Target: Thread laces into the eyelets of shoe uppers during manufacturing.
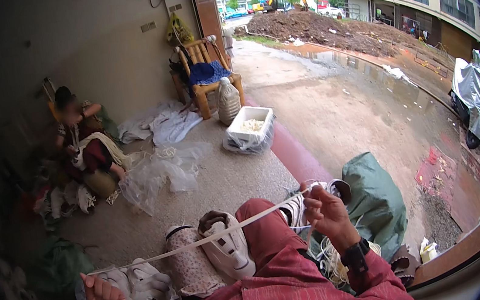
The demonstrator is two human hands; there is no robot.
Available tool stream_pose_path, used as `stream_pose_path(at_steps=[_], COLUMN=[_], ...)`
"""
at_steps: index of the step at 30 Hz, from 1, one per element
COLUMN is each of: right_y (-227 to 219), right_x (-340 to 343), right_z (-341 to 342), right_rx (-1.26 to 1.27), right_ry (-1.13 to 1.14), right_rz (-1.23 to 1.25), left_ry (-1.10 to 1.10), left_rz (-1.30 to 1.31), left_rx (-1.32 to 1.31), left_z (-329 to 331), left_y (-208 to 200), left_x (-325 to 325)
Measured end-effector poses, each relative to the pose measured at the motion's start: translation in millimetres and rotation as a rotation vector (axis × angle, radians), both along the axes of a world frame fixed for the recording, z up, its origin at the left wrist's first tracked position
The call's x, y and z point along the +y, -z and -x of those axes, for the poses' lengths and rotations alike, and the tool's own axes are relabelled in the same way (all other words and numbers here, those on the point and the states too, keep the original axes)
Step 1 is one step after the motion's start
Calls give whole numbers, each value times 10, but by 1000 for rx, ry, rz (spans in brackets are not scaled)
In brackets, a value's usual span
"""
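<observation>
A long, flat, cream shoelace (204, 241) stretches taut across my lap. My left hand (106, 299), at lower left, pinches one end between thumb and finger. Higher up at the right, my right hand (327, 214) grips the other end with its fingertips. A white shoe (227, 247) rests below the lace, against my red-clad knee, with a floral-patterned cloth cover (191, 261) beside it. Several white shoes (143, 292) lie heaped near my left hand. Under my right forearm is a tangled bundle of cream laces (333, 263).
A green sack (376, 204) stands at my right. Ahead are a white foam box (249, 125) in plastic, a large bottle (228, 100) and a bamboo chair (209, 83). Another person (87, 134) sits at far left among shoes and laces. Clear plastic sheeting (163, 170) covers some floor.
</observation>
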State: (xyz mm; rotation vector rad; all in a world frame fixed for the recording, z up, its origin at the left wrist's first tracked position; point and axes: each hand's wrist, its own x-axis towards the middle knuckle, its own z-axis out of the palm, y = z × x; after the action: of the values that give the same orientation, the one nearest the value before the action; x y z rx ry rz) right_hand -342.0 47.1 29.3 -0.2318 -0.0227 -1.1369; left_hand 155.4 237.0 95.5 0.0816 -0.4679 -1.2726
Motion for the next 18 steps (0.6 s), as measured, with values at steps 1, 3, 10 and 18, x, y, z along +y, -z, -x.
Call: stream_pose_path(at_steps=[1, 3, 10, 18], right_y=[14, -14, 264, 1200], right_x=[-21, -42, -410, -551], right_z=[33, 79, 953, 2829], right_rx=[-72, -147, -149, 381], right_ry=[0, 41, 286, 801], right_rz=[-42, -96, -22, -463], left_ry=[-49, -75, -608, -859], left_rz=[-31, -30, -487, -639], left_rx=[44, 52, 118, 277], left_z=[-41, -163, -965, -2203], left_y=[5, 82, 741, 1665], left_x=[22, 36, -82, 283])
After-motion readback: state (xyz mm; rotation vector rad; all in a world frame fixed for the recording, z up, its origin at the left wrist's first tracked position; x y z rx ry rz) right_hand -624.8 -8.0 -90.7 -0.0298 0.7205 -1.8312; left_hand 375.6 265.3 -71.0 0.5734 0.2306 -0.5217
